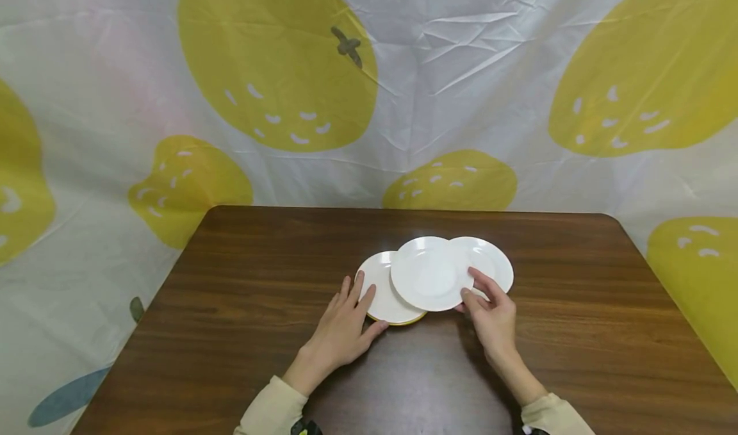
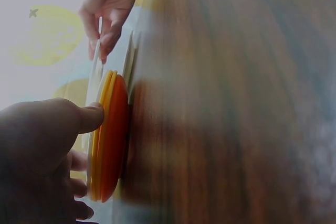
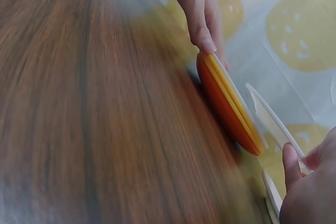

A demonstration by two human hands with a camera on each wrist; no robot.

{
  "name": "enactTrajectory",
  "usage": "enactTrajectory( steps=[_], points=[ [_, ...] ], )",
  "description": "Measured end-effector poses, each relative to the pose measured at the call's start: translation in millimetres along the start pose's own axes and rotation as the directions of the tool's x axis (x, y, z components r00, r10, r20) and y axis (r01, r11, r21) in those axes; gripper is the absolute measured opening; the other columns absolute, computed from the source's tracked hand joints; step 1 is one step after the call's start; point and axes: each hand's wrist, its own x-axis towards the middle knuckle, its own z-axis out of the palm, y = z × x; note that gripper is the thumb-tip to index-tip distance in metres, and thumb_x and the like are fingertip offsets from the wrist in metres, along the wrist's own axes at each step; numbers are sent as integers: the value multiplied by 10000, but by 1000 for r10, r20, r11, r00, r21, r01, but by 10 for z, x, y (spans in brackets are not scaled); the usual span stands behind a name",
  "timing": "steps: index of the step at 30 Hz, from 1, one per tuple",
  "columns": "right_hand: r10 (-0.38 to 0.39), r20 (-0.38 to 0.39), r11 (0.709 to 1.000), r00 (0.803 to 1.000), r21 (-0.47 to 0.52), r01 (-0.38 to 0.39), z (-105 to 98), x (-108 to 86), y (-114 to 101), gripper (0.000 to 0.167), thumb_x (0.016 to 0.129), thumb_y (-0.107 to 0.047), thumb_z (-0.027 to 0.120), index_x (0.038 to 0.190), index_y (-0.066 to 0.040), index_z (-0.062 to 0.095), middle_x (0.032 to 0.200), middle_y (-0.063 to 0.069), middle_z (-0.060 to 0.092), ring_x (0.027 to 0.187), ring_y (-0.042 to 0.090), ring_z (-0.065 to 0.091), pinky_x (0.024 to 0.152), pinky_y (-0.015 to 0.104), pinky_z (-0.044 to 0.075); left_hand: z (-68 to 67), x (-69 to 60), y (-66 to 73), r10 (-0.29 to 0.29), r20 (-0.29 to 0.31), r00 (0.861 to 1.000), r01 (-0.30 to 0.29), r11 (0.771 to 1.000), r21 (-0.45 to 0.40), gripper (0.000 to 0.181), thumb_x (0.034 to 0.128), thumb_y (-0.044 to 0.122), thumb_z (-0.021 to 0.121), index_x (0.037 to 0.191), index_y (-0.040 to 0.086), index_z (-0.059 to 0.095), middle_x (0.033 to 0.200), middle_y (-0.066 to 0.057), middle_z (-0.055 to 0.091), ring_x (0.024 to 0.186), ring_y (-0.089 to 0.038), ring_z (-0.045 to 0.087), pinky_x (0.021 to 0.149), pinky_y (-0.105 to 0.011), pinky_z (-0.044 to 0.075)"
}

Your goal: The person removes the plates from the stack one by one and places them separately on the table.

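A stack of plates (image 2: 116,145) stands on the table, orange at the bottom, yellow above, with a white plate (image 1: 385,300) on top. My left hand (image 1: 337,332) rests its spread, fairly straight fingers and thumb along the left and near rim of this stack. Between thumb and fingers, my right hand (image 1: 492,316) pinches the right rim of another white plate (image 1: 429,275). That plate is raised, overlapping the stack in the head view, and a gap shows beneath it in the right wrist view (image 3: 270,114). Partly hidden behind it, further white dishware (image 1: 490,262) lies on the table to the right.
The brown wooden table (image 1: 242,275) reaches up to a hanging white cloth (image 1: 415,102) printed with yellow fruit. Its far edge runs a short way behind the plates. Bare wood shows on both sides and nearer the body.
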Motion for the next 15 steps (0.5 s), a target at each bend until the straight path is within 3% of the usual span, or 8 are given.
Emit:
enactTrajectory(
  steps=[15],
  points=[
    [-3, -88, 999, 996, 34, 6, -176, 53, -38, 413, 920, 117, 602, 1330, 72, 595, 953, -21, 683, 688, 34, 681, 609, 183, 580, 38, 8, -18, 4, -11, 1000, -4, 1000, -4, 701, 1025, 480, 538, 1540, 22, 409, 1666, -256, 181, 1517, -504, 204, 1179, -599, 323]
  ],
)
